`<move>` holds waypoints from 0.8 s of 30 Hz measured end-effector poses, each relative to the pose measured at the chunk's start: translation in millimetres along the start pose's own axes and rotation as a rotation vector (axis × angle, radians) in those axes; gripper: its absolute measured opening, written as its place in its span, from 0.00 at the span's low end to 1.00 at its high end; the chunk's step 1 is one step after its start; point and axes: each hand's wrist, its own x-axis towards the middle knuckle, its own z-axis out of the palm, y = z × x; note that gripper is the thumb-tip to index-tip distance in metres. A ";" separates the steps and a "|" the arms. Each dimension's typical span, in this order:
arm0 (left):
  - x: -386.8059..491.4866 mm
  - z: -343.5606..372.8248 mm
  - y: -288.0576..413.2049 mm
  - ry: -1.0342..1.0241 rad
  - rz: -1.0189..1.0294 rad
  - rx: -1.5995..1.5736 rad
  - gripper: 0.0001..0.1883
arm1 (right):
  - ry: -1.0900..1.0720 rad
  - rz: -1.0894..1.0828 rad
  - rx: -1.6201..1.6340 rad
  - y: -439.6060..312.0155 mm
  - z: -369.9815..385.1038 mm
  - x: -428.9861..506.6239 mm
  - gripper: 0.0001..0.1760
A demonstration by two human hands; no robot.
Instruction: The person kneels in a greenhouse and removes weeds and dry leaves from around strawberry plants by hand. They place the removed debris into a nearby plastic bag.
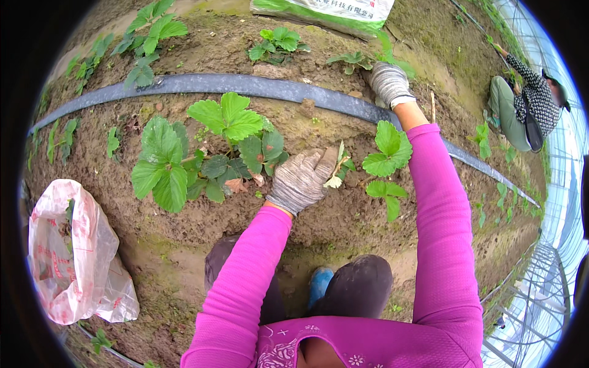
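Note:
My left hand (301, 180), in a grey striped knit glove, is curled low over the soil. A small bunch of withered strawberry leaves (335, 181) with dry stalks sticks out beyond its thumb side. Close to its left grows a large strawberry plant (225, 122) with broad green leaves and some brown ones at the base. Across the black drip tape (239, 85), my right hand (389, 83), gloved alike, reaches to a smaller strawberry plant (352, 60). Its fingertips are hidden, so I cannot tell whether they grip anything.
An open plastic bag (112, 280) with plant scraps inside stands at the left. A printed white-and-green sack (317, 16) lies at the top. More strawberry plants (389, 152) grow along the bed. At the far right a person (524, 106) crouches near the greenhouse frame (538, 294).

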 end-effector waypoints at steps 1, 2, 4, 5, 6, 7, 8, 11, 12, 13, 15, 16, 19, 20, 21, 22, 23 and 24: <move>-0.3 -0.5 0.0 -0.005 -0.004 -0.001 0.26 | 0.054 0.006 -0.003 -2.6 3.0 -1.0 0.13; -0.6 -0.7 -0.1 -0.010 -0.008 -0.003 0.26 | 0.102 -0.014 0.013 -3.9 5.3 0.0 0.13; 0.3 1.0 -0.3 0.019 0.002 -0.009 0.26 | 0.152 0.061 0.087 -3.4 6.1 8.2 0.16; 0.5 1.7 -0.3 0.034 0.008 -0.013 0.25 | 0.177 0.099 0.124 -2.4 6.7 11.0 0.19; -3.0 2.2 -0.5 0.030 0.008 -0.006 0.25 | 0.317 0.109 0.242 -0.2 5.6 11.2 0.20; -2.2 3.5 -0.7 0.038 0.012 0.001 0.25 | 0.301 0.210 0.346 3.8 -15.0 5.8 0.22; -1.5 4.4 -1.1 0.044 0.018 0.007 0.25 | 0.333 0.231 0.384 19.8 -12.8 18.5 0.22; 1.5 -0.3 2.3 -0.014 -0.019 -0.028 0.24 | 0.207 0.396 1.201 57.6 -20.7 10.8 0.18; 0.0 0.2 0.3 0.001 -0.011 -0.020 0.23 | 0.280 0.330 1.285 55.7 -31.6 -7.4 0.15; 0.8 0.5 0.1 0.006 -0.008 -0.016 0.23 | 0.336 0.349 1.328 62.8 -30.4 -18.7 0.15; 2.0 2.4 1.9 0.018 0.002 -0.016 0.23 | 0.434 0.354 1.490 89.2 -14.2 -39.8 0.13; -0.3 2.6 1.0 0.028 0.004 -0.001 0.23 | 0.544 0.375 1.614 95.6 -1.2 -49.5 0.12; -0.1 2.3 0.3 0.046 0.001 0.010 0.24 | 0.532 0.639 1.669 136.9 20.7 -78.7 0.11; 2.2 2.9 2.6 0.041 -0.005 -0.011 0.24 | 0.390 0.610 1.669 166.6 34.2 -83.5 0.10; 2.6 1.8 2.8 0.030 -0.015 -0.023 0.24 | 0.392 0.622 1.604 165.9 37.7 -84.3 0.09; 2.1 1.2 1.6 0.001 -0.023 -0.056 0.25 | 0.394 0.633 1.538 164.1 41.9 -83.7 0.09; 2.5 0.8 2.6 0.001 -0.028 -0.056 0.25 | 0.394 0.643 1.471 163.8 44.8 -83.8 0.09; 5.2 1.5 4.7 0.003 -0.027 -0.061 0.25 | 0.177 0.635 1.437 176.4 49.4 -70.4 0.12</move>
